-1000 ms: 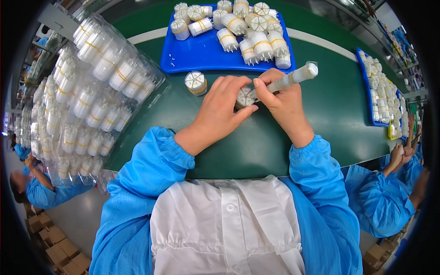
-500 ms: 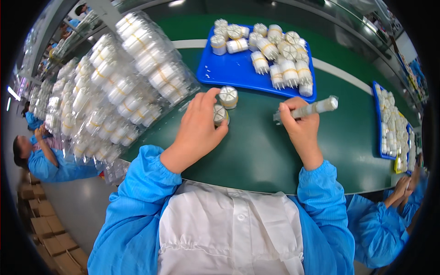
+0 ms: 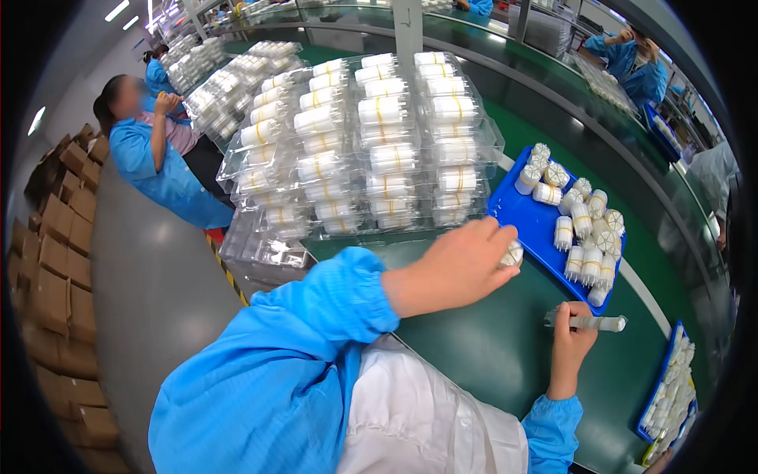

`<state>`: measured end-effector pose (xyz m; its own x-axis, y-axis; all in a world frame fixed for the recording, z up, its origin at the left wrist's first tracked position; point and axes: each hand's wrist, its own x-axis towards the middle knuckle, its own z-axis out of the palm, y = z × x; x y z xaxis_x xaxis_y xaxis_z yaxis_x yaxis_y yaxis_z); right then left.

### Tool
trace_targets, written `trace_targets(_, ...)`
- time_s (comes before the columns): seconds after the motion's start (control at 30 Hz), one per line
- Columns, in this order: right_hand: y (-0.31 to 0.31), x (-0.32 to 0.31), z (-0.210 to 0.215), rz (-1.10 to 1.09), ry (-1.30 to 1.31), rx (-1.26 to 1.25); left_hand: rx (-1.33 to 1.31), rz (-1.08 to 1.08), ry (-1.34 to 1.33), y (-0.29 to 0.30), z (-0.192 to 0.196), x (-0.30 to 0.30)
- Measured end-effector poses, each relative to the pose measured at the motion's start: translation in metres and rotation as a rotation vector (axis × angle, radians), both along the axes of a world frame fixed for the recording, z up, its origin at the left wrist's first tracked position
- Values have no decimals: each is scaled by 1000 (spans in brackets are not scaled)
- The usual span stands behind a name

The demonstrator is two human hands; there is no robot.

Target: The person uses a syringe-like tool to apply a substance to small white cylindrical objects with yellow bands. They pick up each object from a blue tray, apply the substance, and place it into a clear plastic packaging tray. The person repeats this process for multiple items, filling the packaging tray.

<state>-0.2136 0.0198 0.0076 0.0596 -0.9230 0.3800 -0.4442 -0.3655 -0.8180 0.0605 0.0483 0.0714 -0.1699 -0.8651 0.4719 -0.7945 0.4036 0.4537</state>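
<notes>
My left hand reaches across the green tabletop, thumb and fingers curled round a white cylindrical bundle with a wedge-patterned end. Most of that bundle is hidden behind the fingers. Lower right, my right hand is closed round a slim translucent tube that points to the right. Just beyond my left hand lies a blue tray. It holds several white bundles tied with yellow bands, some standing and some on their sides.
Stacked clear plastic trays full of banded white bundles rise at the left. Another blue tray of bundles sits at the lower right. A person in blue is at the far left, near cardboard boxes. A metal post stands behind the stacks.
The view has swung left, showing more of the stacked trays. My left hand's fingers have come round a bundle, and only one bundle shows beside it. My right hand still holds the tube.
</notes>
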Motion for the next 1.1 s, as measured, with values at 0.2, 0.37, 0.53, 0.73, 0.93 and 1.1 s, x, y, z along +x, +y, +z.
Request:
trace_targets(0.2, 4, -4, -4, -14, 0, -2, -168, 239, 117, 52, 91, 95)
trace_targets(0.37, 4, 0, -6, 58, -8, -23, -220, 390, -233, 51, 138, 154)
trace_targets(0.53, 6, 2, 0, 38, 36, -24, -170, 186, -481, -12, 169, 149)
trace_targets(0.73, 5, 0, 4, 14, 15, -55, 179, 75, -903, -81, 189, 98)
trace_targets(0.93, 7, 5, 11, 34, 37, -100, 356, 82, -1037, -92, 204, 77)
trace_targets(1.1, 10, 8, 12, 62, 38, -89, 606, 155, -1046, -83, 195, 96)
